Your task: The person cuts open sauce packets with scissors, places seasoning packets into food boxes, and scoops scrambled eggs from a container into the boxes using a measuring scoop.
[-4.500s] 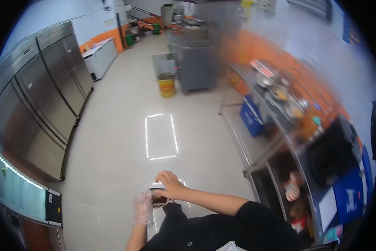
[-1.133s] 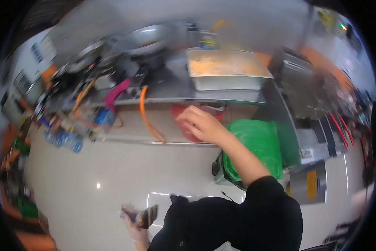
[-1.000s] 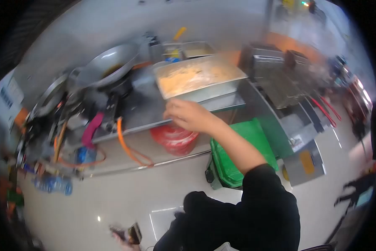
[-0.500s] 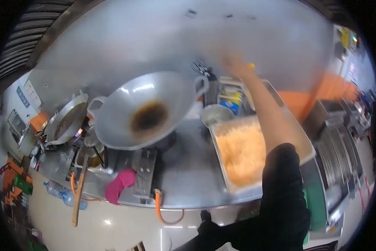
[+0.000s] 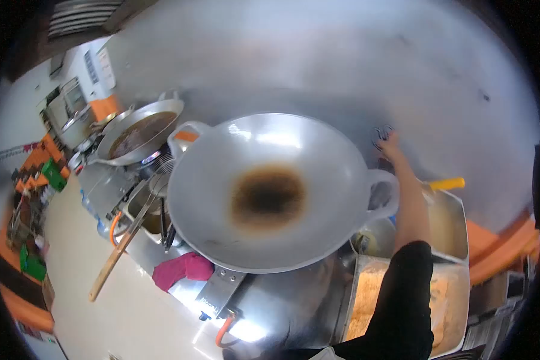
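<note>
My right hand (image 5: pixel 389 147) reaches forward to a pair of scissors (image 5: pixel 378 135) standing near the back wall. Its fingers overlap the dark loop handles, but they are small and blurred, so whether they grip cannot be made out. Left of this arm sits a large two-handled wok (image 5: pixel 324 228) with a dark brown patch at its bottom. Below the forearm is a metal tray (image 5: pixel 352 294) holding orange-yellow crumbly food (image 5: pixel 366 288), partly hidden by my black sleeve. My left hand is outside the view.
Another wok (image 5: pixel 168 109) with dark liquid stands at the left. A wooden-handled strainer (image 5: pixel 114 264) juts over the counter edge beside a magenta cloth (image 5: pixel 183 270). A yellow handle (image 5: pixel 447 183) rests over a pale-filled container (image 5: pixel 447 225). A small bowl (image 5: pixel 385 231) sits behind the tray.
The view has turned left and come nearer the wok. My right hand has moved from the space right of the scissors onto their handles.
</note>
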`<state>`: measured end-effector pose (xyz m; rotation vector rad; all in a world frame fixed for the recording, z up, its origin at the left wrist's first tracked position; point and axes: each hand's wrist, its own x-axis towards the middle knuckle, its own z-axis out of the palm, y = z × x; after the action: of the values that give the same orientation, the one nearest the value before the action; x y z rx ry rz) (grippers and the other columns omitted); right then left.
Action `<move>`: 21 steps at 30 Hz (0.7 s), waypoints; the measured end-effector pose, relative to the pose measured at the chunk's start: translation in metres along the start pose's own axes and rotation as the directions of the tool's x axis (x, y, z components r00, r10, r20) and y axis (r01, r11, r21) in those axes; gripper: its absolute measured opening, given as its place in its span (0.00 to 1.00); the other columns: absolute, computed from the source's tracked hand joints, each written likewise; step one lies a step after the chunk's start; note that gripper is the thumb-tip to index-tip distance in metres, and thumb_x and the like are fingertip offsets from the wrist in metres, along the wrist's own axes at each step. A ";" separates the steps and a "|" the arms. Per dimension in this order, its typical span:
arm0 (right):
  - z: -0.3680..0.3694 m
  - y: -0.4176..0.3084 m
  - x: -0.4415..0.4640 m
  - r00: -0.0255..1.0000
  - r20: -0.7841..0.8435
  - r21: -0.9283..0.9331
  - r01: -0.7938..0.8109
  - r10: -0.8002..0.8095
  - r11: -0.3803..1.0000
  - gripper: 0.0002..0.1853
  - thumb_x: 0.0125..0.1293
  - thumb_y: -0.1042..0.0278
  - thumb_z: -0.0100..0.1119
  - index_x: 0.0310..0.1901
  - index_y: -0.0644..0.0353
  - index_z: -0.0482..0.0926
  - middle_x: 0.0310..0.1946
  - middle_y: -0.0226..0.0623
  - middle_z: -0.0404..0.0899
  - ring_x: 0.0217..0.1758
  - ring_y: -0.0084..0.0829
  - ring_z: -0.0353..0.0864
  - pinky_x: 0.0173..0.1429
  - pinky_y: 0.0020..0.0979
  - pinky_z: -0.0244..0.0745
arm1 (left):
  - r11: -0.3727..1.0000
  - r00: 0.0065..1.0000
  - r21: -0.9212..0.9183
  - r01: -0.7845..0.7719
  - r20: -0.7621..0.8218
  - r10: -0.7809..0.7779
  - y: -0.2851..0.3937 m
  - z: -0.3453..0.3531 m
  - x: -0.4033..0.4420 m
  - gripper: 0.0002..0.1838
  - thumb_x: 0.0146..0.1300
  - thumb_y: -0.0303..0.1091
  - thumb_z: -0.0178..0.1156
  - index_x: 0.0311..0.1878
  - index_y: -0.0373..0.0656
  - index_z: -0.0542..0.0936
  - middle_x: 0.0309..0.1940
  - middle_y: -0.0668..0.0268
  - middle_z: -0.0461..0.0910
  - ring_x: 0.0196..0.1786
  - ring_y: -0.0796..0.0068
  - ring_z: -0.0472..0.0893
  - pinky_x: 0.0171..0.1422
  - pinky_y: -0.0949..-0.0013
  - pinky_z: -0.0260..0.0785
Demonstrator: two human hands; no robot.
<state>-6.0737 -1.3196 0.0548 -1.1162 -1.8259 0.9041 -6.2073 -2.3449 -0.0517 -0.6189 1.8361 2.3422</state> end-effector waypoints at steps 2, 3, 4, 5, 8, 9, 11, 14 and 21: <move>0.000 0.025 0.028 0.966 -0.188 -0.100 0.161 -0.177 0.982 0.39 0.48 0.66 0.64 0.59 0.61 0.53 0.48 0.46 0.65 0.40 0.36 0.75 0.29 0.34 0.76 | 1.000 1.000 -0.022 0.001 0.015 0.000 0.003 -0.004 0.012 0.31 0.65 0.52 0.51 0.67 0.51 0.59 0.62 0.69 0.62 0.62 0.71 0.63 0.62 0.62 0.64; -0.002 0.051 0.058 0.906 -0.284 -0.169 0.275 -0.314 0.946 0.38 0.47 0.66 0.65 0.58 0.63 0.54 0.46 0.46 0.66 0.35 0.34 0.75 0.26 0.33 0.74 | 0.999 1.000 -0.039 0.003 0.027 -0.002 0.004 -0.006 0.020 0.31 0.65 0.52 0.51 0.67 0.51 0.59 0.62 0.69 0.62 0.62 0.71 0.63 0.62 0.62 0.64; -0.003 0.066 0.080 0.817 -0.372 -0.262 0.363 -0.441 0.894 0.37 0.47 0.66 0.65 0.56 0.64 0.56 0.43 0.47 0.68 0.30 0.33 0.76 0.24 0.32 0.71 | 0.998 0.999 -0.062 0.005 0.046 -0.002 0.003 -0.012 0.029 0.31 0.65 0.52 0.51 0.67 0.50 0.59 0.62 0.70 0.62 0.62 0.72 0.63 0.62 0.62 0.63; -0.018 0.031 0.060 0.831 -0.388 -0.237 0.328 -0.399 0.914 0.34 0.48 0.66 0.65 0.54 0.65 0.58 0.40 0.45 0.70 0.27 0.31 0.75 0.23 0.31 0.70 | 0.996 0.997 -0.088 -0.011 0.081 0.018 0.002 -0.022 0.040 0.31 0.64 0.52 0.51 0.67 0.50 0.59 0.62 0.70 0.62 0.62 0.72 0.63 0.62 0.62 0.63; -0.063 -0.096 -0.026 0.937 -0.309 0.101 0.205 -0.165 0.974 0.22 0.52 0.64 0.63 0.46 0.63 0.66 0.27 0.38 0.73 0.22 0.26 0.74 0.21 0.28 0.69 | 0.971 0.947 -0.097 -0.219 0.216 0.235 -0.019 -0.047 0.070 0.31 0.65 0.49 0.51 0.68 0.48 0.57 0.63 0.64 0.60 0.64 0.67 0.62 0.64 0.60 0.61; -0.075 -0.112 -0.037 0.946 -0.289 0.277 0.229 -0.147 0.933 0.18 0.54 0.64 0.61 0.43 0.62 0.68 0.22 0.35 0.72 0.21 0.25 0.74 0.21 0.27 0.69 | 0.930 0.903 0.069 -0.361 0.274 0.330 -0.014 -0.035 0.060 0.31 0.66 0.47 0.50 0.68 0.45 0.55 0.63 0.59 0.60 0.64 0.62 0.62 0.65 0.58 0.59; -0.090 -0.136 -0.055 0.859 -0.477 0.269 0.344 -0.186 0.900 0.14 0.55 0.63 0.60 0.39 0.59 0.70 0.25 0.35 0.75 0.26 0.24 0.76 0.26 0.24 0.70 | 0.713 0.779 0.351 -0.607 0.441 0.446 0.007 0.005 0.043 0.31 0.67 0.41 0.49 0.68 0.39 0.53 0.62 0.48 0.60 0.64 0.52 0.62 0.67 0.54 0.57; -0.149 -0.162 -0.086 0.863 -0.282 0.078 0.456 -0.419 0.887 0.15 0.59 0.65 0.54 0.47 0.58 0.69 0.40 0.34 0.74 0.42 0.24 0.74 0.44 0.27 0.70 | 0.295 0.557 0.476 -0.828 0.642 0.527 0.014 -0.005 0.072 0.29 0.68 0.37 0.48 0.67 0.35 0.52 0.62 0.42 0.60 0.64 0.48 0.63 0.68 0.52 0.55; -0.200 -0.274 -0.306 0.744 -0.339 0.244 0.661 -0.576 0.709 0.23 0.62 0.69 0.50 0.58 0.68 0.67 0.56 0.41 0.71 0.59 0.34 0.70 0.64 0.35 0.60 | 0.965 0.893 -0.260 0.025 0.440 0.096 0.019 -0.036 0.175 0.26 0.65 0.42 0.52 0.62 0.39 0.64 0.60 0.59 0.67 0.60 0.61 0.69 0.64 0.60 0.62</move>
<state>-5.9023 -1.6663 0.2980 -0.3020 -1.5883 0.6092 -6.3640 -2.4136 -0.1064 -0.0401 1.3611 2.4982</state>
